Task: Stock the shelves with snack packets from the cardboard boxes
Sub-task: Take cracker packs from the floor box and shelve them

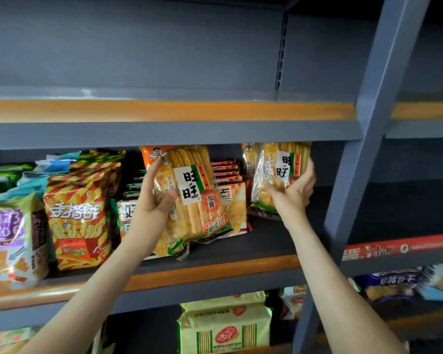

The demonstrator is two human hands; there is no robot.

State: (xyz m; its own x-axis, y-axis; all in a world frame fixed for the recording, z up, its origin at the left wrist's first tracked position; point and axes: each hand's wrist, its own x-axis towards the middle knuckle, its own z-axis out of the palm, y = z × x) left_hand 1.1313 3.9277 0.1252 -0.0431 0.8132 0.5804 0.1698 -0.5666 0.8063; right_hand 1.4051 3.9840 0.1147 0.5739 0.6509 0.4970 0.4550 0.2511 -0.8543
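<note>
Both my arms reach up to the middle shelf [215, 267] of a grey rack. My left hand [155, 198] grips the left edge of a clear rice-cracker packet [195, 195] with an orange top corner, standing upright at the shelf front. My right hand [296, 187] holds a second packet of the same kind [276, 172], upright and further back to the right, with fingers curled round its right side and thumb on its front. No cardboard box is in view.
Left on this shelf stand a red-and-yellow striped snack bag [79, 218] and a purple-labelled bag [8, 238]; red-edged packets [228, 172] are stacked behind. The top shelf [164, 111] holds nothing. A grey upright [363, 139] bounds the right. Yellow packets [225, 325] fill the shelf below.
</note>
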